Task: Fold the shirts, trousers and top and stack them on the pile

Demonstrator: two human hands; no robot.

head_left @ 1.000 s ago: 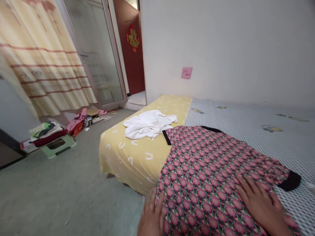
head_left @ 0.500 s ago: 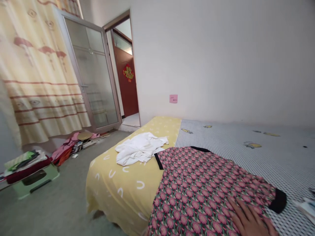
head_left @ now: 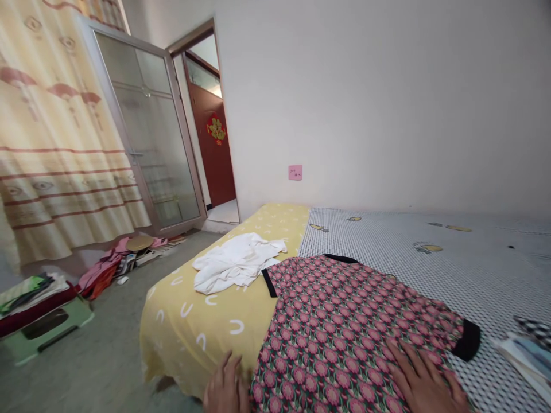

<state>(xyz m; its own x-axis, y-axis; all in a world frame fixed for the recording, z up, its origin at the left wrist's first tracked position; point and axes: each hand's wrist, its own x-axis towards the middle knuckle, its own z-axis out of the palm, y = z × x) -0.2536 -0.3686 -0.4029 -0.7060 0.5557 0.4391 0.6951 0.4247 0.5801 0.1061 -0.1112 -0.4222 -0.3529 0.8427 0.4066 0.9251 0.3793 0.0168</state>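
Observation:
A pink floral shirt (head_left: 336,327) with black cuffs and a black collar lies spread out on the bed, its collar toward the wall. My right hand (head_left: 424,378) rests flat on the shirt's right part, below the right sleeve, fingers spread. At the shirt's left edge, over the yellow cover, is my left hand (head_left: 228,384), its fingers stretched out. Past the left sleeve, a crumpled white cloth (head_left: 236,261) lies on the yellow cover (head_left: 185,338).
Checked bedding (head_left: 387,241) reaches to the wall. Folded cloths (head_left: 527,355) lie at the right edge. On the floor at left are a green stool (head_left: 64,330) with folded clothes and a pink pile (head_left: 103,267) beside the glass door (head_left: 146,132).
My left hand has come into view at the shirt's left edge. The view has turned slightly right, and my right hand stays flat on the shirt.

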